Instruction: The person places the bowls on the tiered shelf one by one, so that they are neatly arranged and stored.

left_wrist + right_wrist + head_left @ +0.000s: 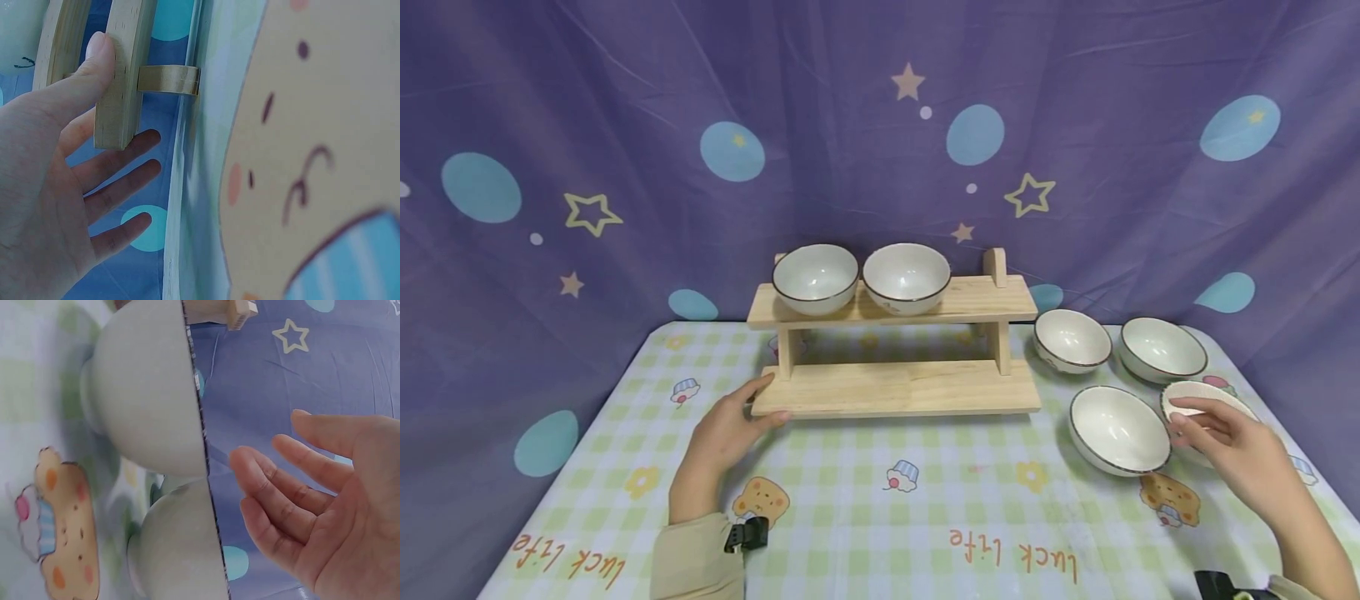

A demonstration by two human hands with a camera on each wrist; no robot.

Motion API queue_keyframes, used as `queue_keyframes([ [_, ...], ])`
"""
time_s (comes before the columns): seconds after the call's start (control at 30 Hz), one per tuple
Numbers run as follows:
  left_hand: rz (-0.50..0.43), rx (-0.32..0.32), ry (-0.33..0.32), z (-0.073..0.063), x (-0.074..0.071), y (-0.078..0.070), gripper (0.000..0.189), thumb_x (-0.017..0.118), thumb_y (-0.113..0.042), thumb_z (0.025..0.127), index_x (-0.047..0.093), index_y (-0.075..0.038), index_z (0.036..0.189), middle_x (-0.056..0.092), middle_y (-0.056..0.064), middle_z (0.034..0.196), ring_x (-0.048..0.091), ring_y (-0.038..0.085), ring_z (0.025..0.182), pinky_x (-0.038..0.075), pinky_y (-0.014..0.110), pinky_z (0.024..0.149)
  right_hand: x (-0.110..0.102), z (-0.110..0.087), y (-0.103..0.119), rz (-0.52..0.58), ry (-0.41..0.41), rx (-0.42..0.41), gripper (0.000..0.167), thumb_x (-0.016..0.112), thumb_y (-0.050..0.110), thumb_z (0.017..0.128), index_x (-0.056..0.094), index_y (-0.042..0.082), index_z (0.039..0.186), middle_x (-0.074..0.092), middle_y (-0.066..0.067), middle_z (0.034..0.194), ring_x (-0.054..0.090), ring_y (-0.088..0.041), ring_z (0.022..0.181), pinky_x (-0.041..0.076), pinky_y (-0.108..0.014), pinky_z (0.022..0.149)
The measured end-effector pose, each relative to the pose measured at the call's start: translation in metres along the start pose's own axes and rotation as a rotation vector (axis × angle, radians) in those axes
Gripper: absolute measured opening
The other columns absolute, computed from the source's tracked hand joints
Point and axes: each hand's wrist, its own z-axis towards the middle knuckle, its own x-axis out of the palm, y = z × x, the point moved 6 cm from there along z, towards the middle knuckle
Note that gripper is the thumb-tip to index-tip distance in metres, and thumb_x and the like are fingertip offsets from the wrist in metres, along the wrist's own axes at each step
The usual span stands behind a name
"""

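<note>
A two-tier wooden shelf (895, 390) stands at the back of the table. My left hand (726, 433) grips the left end of its lower board (122, 75), thumb on one face and a finger behind it; the other fingers spread free in the left wrist view. Two white bowls with dark rims, one left (816, 279) and one centre (907, 279), sit upright on the upper board. My right hand (1240, 450) hovers over the rightmost bowl (1206, 393), partly hiding it. In the right wrist view its loosely bent fingers (275, 506) hold nothing, apart from the bowls.
Beside that bowl stands another front bowl (1118, 429). Behind them are a bowl near the shelf (1072, 340) and one further right (1162, 350). A checked tablecloth (850, 517) covers the table, with a purple curtain (850, 83) behind.
</note>
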Motion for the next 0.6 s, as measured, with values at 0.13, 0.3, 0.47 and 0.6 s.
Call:
queue_keyframes([
  [0.13,0.003,-0.001,0.0,0.0,0.0,0.0,0.09,0.064,-0.065,0.086,0.036,-0.016,0.156,0.037,0.023,0.153,0.039,0.048,0.135,0.037,0.065,0.102,0.003,-0.006,-0.005,-0.05,0.031,0.038,0.042,0.063,0.026,0.099,0.057,-0.002,0.13,0.073,0.005,0.092,0.065,0.007,0.078,0.042,-0.006,0.063],
  [0.3,0.008,-0.001,-0.004,0.0,0.0,0.002,0.09,0.064,-0.065,0.086,0.035,-0.017,0.156,0.037,0.023,0.154,0.038,0.048,0.135,0.037,0.065,0.102,0.005,-0.012,-0.01,-0.084,0.023,0.039,0.04,0.063,0.026,0.1,0.059,-0.001,0.129,0.074,-0.001,0.089,0.064,0.006,0.075,0.038,-0.006,0.062],
  [0.47,0.013,0.004,-0.012,0.001,0.0,0.003,0.089,0.065,-0.065,0.086,0.036,-0.017,0.155,0.038,0.023,0.153,0.039,0.047,0.135,0.037,0.065,0.101,0.007,-0.018,-0.018,-0.129,0.025,0.064,0.042,0.062,0.028,0.1,0.059,-0.001,0.13,0.074,-0.007,0.088,0.061,0.009,0.073,0.039,-0.012,0.059],
  [0.6,0.018,0.011,-0.016,0.001,0.0,0.002,0.089,0.064,-0.065,0.086,0.036,-0.016,0.155,0.039,0.024,0.152,0.041,0.048,0.134,0.038,0.065,0.1,0.013,-0.021,-0.024,-0.124,0.065,0.081,0.048,0.06,0.029,0.101,0.052,-0.003,0.136,0.073,-0.015,0.092,0.063,0.004,0.072,0.044,-0.016,0.059],
])
